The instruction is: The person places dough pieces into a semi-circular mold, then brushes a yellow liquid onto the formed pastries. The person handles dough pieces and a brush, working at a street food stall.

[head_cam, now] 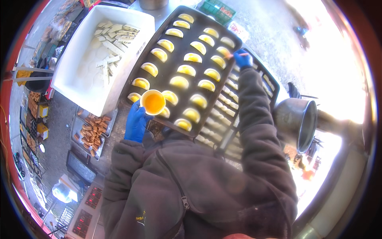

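Note:
Half-moon pastries (pixel 193 57) lie in three rows on a dark baking tray (pixel 167 77); most have a glossy yellow coating. My left hand (pixel 135 122), in a blue glove, grips a small cup (pixel 153 102) of orange-yellow liquid, like beaten egg, over the tray's near left corner. At the tray's right edge, my right hand (pixel 243 59), also blue-gloved, holds a brush (pixel 229 56) by its handle. The bristles are at a pastry (pixel 223 50) in the right row. The pastry (pixel 227 42) beyond it looks paler than the rest.
A white bin (pixel 86 71) with cut dough strips stands left. Below it, metal trays (pixel 109 127) hold brown pieces. Right of the pastries, another tray (pixel 276 86) bears pale twisted strips, partly under my right arm. A metal pot (pixel 294 122) stands at right; a green crate (pixel 216 10) is beyond.

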Available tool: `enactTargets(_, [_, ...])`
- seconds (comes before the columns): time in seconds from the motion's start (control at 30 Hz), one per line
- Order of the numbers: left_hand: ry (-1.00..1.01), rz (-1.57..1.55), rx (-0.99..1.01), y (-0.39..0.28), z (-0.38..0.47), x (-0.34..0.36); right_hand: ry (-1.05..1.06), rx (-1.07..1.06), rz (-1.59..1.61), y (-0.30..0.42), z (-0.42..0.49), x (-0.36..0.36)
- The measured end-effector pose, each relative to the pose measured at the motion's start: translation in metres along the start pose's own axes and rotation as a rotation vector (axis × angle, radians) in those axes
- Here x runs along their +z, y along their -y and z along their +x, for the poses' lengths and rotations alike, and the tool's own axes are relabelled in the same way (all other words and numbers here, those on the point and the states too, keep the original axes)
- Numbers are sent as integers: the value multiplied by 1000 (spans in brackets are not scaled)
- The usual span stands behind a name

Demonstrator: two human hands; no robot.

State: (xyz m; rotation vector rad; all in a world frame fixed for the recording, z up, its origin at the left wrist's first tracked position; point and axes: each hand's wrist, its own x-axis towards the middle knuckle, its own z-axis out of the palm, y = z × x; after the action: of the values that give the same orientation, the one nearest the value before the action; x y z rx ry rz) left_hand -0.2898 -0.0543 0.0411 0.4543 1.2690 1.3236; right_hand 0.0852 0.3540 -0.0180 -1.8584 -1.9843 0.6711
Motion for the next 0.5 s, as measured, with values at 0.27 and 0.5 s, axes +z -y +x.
enactTargets(0.27, [-43,43,-19,2,-4,-3,-87,-232,462,2,67,3])
enactTargets(0.5, [-63,218,52,5,-13,-17,-77,-33,11,-19,86,10])
